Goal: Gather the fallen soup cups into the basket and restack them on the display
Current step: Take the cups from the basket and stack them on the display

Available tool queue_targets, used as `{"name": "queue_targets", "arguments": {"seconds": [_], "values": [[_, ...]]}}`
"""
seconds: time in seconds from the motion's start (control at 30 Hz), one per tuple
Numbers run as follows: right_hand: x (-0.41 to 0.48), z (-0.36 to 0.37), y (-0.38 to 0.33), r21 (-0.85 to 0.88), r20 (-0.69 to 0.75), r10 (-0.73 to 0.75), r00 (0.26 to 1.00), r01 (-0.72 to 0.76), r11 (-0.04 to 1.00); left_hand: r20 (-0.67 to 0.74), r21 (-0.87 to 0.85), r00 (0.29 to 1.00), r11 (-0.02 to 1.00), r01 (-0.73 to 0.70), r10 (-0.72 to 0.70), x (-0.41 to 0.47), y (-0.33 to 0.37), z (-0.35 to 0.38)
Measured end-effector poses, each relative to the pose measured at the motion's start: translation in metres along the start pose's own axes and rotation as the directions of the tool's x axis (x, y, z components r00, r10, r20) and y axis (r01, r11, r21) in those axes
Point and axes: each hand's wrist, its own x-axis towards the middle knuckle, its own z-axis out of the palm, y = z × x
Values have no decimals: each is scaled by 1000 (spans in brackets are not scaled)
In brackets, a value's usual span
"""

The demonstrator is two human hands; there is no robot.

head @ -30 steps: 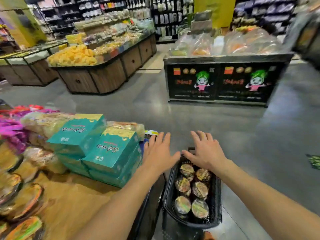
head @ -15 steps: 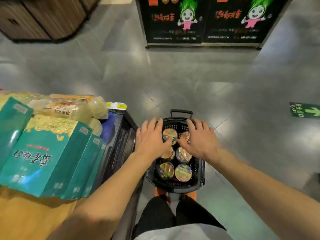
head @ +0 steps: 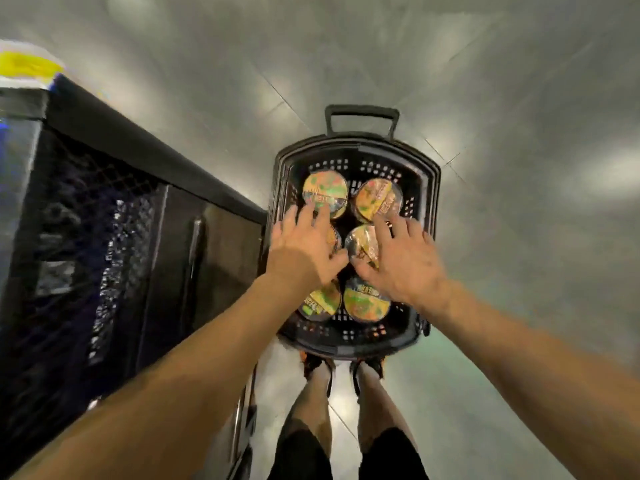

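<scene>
A black plastic basket (head: 429, 174) stands on the floor in front of my feet, its handle at the far end. Several soup cups with colourful lids sit upright in it in two columns, among them the far left cup (head: 325, 190), the far right cup (head: 375, 199) and a near right cup (head: 365, 301). My left hand (head: 304, 251) hovers spread over the middle left cup, fingertips at the far left cup's near edge. My right hand (head: 403, 261) is spread over the middle right cup (head: 362, 242). Neither hand grips anything.
The black mesh side of the display stand (head: 114, 237) rises at the left, close beside the basket. Grey tiled floor (head: 519, 133) surrounds the basket on the far and right sides. My legs and shoes (head: 318, 367) are just behind the basket.
My view has tilted down from the shop aisle to the basket. Both hands have dropped from above the basket's far rim to just over the middle cups.
</scene>
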Motion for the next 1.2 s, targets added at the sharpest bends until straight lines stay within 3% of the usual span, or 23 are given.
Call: {"name": "queue_targets", "arguments": {"seconds": [0.37,0.6,0.93,1.2], "values": [[85,151,12,12,83,47,995,-48,999,-30,33,999,999,27,-26,95,-29,143],[103,198,7,-36,-48,82,996,-83,996,-60,38,997,998,49,-47,118,-45,185],[99,180,11,26,-63,81,995,-79,997,-63,-4,993,995,96,-96,119,-45,169],[65,93,18,56,-120,81,989,-75,996,-104,-26,991,996,81,-84,75,-14,88]]}}
